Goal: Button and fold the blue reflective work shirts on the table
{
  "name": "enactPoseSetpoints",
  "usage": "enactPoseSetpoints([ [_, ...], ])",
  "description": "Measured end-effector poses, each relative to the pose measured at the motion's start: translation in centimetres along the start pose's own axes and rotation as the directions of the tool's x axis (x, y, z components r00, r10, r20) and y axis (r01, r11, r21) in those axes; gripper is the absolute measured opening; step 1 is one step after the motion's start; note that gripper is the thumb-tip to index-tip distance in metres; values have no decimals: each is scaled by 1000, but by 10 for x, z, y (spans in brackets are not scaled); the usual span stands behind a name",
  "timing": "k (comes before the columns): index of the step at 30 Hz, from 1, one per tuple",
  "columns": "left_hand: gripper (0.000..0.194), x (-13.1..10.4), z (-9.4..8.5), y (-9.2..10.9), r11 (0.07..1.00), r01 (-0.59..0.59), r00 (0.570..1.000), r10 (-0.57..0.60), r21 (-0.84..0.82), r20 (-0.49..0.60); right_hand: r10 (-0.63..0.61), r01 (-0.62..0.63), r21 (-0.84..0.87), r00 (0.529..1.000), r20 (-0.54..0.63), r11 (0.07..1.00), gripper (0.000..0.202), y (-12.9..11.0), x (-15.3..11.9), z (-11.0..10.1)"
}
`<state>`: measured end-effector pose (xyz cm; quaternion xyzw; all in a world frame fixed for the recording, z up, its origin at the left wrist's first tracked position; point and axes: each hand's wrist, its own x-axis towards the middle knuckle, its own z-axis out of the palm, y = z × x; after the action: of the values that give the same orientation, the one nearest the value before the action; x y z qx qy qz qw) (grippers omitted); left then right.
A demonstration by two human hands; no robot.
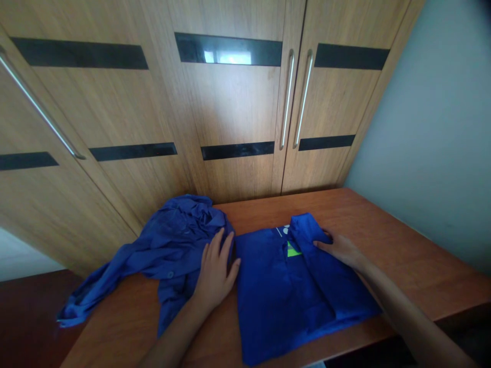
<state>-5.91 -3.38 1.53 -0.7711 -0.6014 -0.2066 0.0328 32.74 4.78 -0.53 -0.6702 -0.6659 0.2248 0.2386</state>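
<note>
A folded blue garment [268,291] lies flat on the brown wooden table [402,240], its collar toward the back and a bright green patch showing at the neck opening. To its left is a crumpled blue garment [180,230], one sleeve trailing over the table's left edge. My left hand [217,268] has its fingers spread, over the right side of the crumpled garment and beside the folded one's left edge. At the right side of the folded garment's collar is my right hand [339,248], thumb and fingers apart, touching the cloth.
Behind the table stands a wooden wardrobe [238,102] with dark strips and long metal handles. A pale wall [433,138] rises along the right side. The table's front edge runs below the folded garment.
</note>
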Motion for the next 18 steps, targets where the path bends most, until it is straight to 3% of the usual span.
enactPoseSetpoints([
  [2,67,-4,4,7,988,-151,982,152,-20,114,-17,17,10,1000,3,1000,54,-3,-1,-2],
  [4,70,-5,7,12,976,-215,952,214,-17,218,-19,19,43,1000,16,999,52,-11,-2,-8],
  [7,68,-4,10,16,981,-195,945,186,5,269,-55,32,212,993,103,977,54,-36,-9,-26],
  [11,67,-2,8,17,983,-182,943,172,11,286,-175,85,411,967,186,908,60,-94,-28,-37],
  [14,66,-2,8,17,983,-184,943,176,2,284,-279,239,287,954,107,927,60,-146,-47,-12],
  [16,66,-3,9,16,981,-194,943,187,-2,277,-354,350,160,935,-3,923,64,-177,-61,21],
  [18,66,-4,13,14,978,-209,942,200,5,270,-425,422,109,905,5,900,65,-199,-73,57],
])
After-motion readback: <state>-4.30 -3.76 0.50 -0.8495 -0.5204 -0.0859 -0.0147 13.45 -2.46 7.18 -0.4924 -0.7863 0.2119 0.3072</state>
